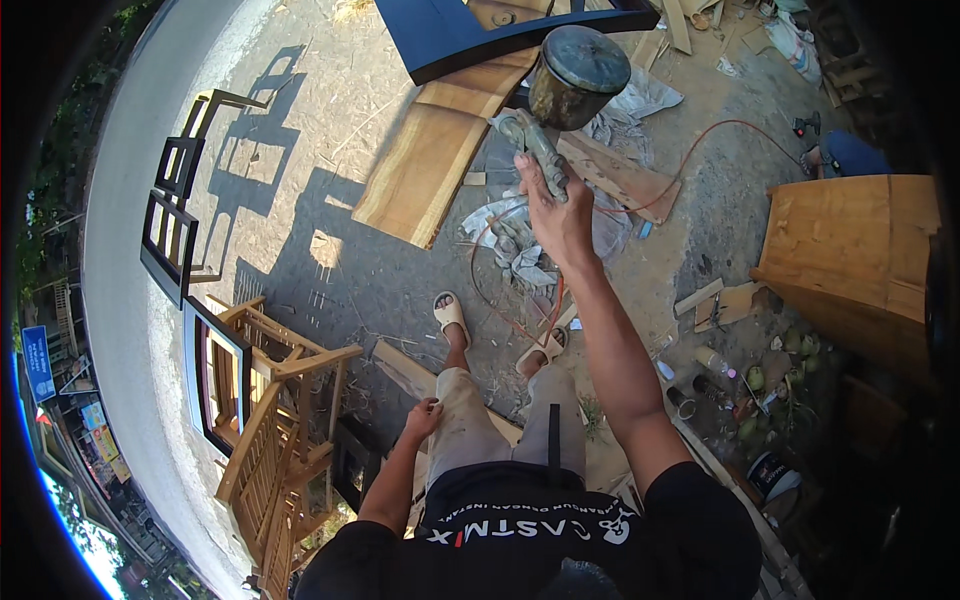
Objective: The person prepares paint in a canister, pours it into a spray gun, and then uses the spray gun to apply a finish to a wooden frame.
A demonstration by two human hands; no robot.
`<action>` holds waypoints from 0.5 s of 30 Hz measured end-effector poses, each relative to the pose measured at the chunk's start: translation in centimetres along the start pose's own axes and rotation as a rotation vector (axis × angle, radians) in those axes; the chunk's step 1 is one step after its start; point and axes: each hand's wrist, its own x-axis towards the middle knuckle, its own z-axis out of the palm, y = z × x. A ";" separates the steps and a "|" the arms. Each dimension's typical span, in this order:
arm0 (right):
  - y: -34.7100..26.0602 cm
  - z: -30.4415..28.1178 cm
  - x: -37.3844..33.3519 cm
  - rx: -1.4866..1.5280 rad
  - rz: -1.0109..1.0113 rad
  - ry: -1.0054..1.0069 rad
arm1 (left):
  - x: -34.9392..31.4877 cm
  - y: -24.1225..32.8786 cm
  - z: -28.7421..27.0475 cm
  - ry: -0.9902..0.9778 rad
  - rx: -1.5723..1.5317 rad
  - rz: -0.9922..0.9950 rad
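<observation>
The spray gun (541,150), its long axis slanting away toward upper left, is gripped in the right hand (560,215), above the ground (715,215) beside the wooden slab's (430,160) right edge. The left hand (424,417) is loosely curled by the knee (458,390); its contents cannot be told. Lettering is borne by the black shirt (470,560).

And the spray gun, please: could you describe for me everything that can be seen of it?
The spray gun has a worn, greyish body that looks metal, and a round cup with a dark lid closed on it. The cup's side is stained brown and black. The right hand grips the body, holding it out ahead of the person, the cup beyond the fingers. An orange hose runs nearby; its joint with the gun, if any, is hidden.
</observation>
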 end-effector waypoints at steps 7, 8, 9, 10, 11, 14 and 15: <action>-3.6 -1.2 4.9 -0.263 -0.027 0.184 | -2.4 -3.6 -3.1 -0.043 0.022 -0.033; -3.4 -0.8 5.1 -0.242 -0.030 0.172 | -2.1 -3.8 -3.8 -0.038 0.029 -0.025; -3.6 -0.2 4.9 -0.247 -0.029 0.170 | -1.9 -4.1 -4.6 -0.030 0.036 -0.020; -3.8 0.4 4.6 -0.263 -0.016 0.117 | -1.5 -4.3 -5.5 -0.036 0.034 -0.020; -4.0 1.0 4.4 -0.279 -0.002 0.064 | -1.0 -4.5 -6.4 -0.034 0.024 0.010; -6.8 4.4 2.7 -0.241 0.005 -0.030 | 0.4 -5.0 -9.3 -0.020 0.019 0.045; -7.4 5.4 2.3 -0.247 0.008 -0.023 | 1.0 -4.9 -10.4 -0.006 0.024 0.055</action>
